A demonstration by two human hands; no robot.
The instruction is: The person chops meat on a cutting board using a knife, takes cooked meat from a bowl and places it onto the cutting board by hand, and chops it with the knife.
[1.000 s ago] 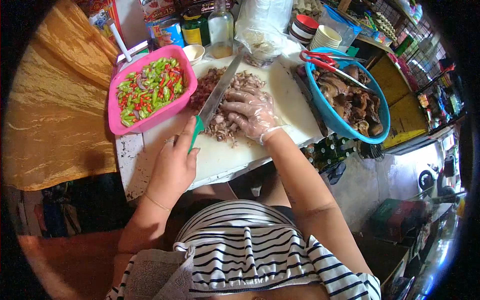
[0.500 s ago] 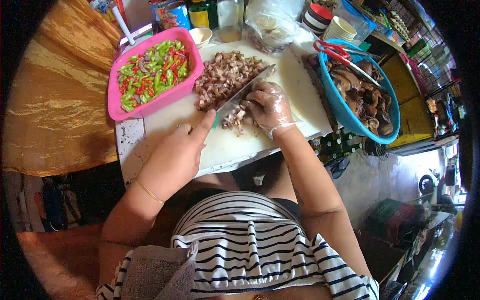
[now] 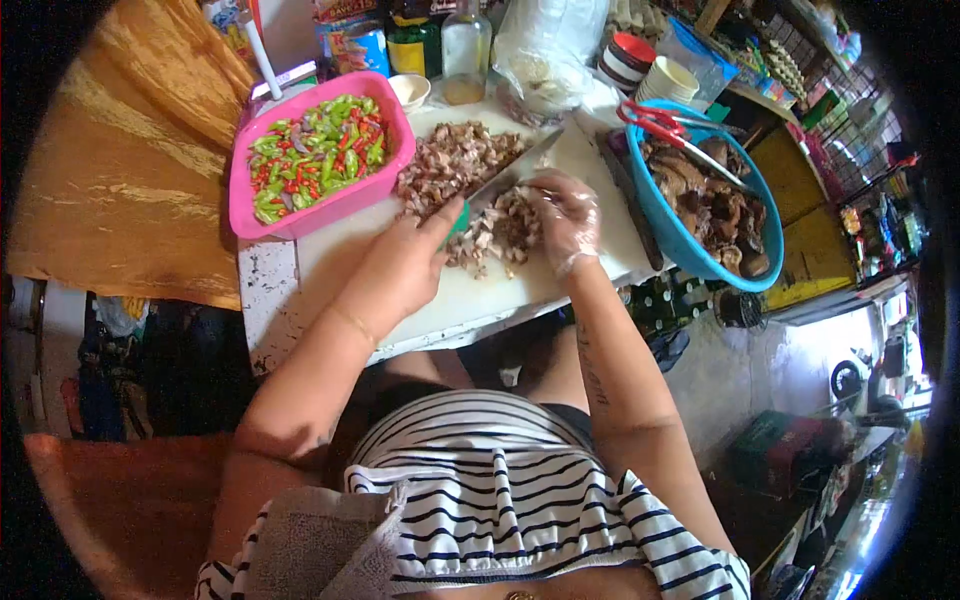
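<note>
My left hand (image 3: 405,258) is wrapped around the green handle of a kitchen knife (image 3: 512,176). The blade slants up and away to the right across a white cutting board (image 3: 380,312). Beyond the blade lies a large heap of finely chopped meat (image 3: 455,155); a smaller pile of chopped meat (image 3: 490,236) sits on the near side. My right hand (image 3: 568,218), in a clear plastic glove, has its fingers curled against the right side of the smaller pile, close to the blade. Its fingertips are partly hidden.
A pink basin (image 3: 400,165) of sliced green and red chillies stands left of the meat. At right, a blue basin (image 3: 720,272) holds dark cooked meat and red-handled scissors (image 3: 660,122). Bottles (image 3: 465,55), a small bowl (image 3: 410,90), plastic bags (image 3: 545,50) and stacked cups (image 3: 668,80) line the back.
My right hand has drawn back from the blade and shifted right, uncovering more of the near pile. My left hand and the knife have moved slightly right, and the view has shifted a little.
</note>
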